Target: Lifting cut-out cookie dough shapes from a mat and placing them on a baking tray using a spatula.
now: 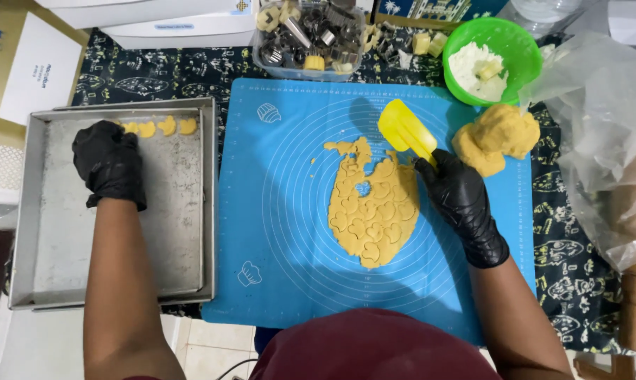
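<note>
The right hand (461, 200) has its fingers clamped on a yellow spatula (406, 130) over the rolled dough (376, 211) (heart-cut) on the blue mat (276, 211); the left hand (110, 162), fingers curled together, rests in the baking tray (51, 246) beside dough cutouts (160, 127).

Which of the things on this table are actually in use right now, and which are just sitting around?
In use:
left hand on the baking tray
cut cookies in the tray
right hand holding the yellow scraper
rolled dough with heart cuts
blue mat

Lying about:
dough lump
green bowl of flour
tub of cutters
plastic bag
</note>
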